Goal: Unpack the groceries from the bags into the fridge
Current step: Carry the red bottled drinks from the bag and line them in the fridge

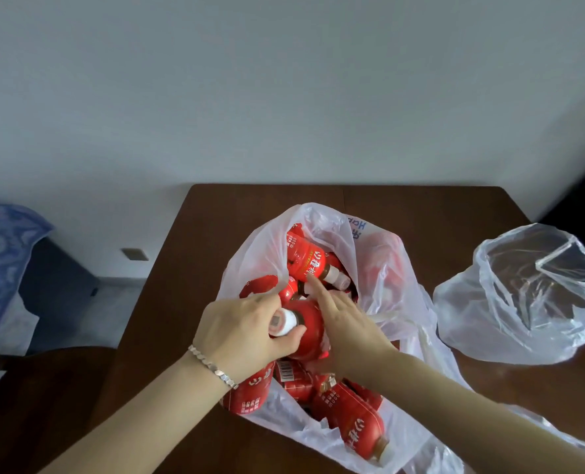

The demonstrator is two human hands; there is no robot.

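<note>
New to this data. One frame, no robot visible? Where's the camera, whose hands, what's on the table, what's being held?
There is no robot: a person works with bare hands. The single picture comes from a wide-angle camera on the person's head, looking forward and down, so both arms enter from the bottom edge. On the brown table stands an open white bag full of red-labelled bottles; a clear bag lies to its right. The left hand, with a bracelet on its wrist, grips one bottle near its white cap. The right hand holds nothing: its fingers stretch out into the bag.
</note>
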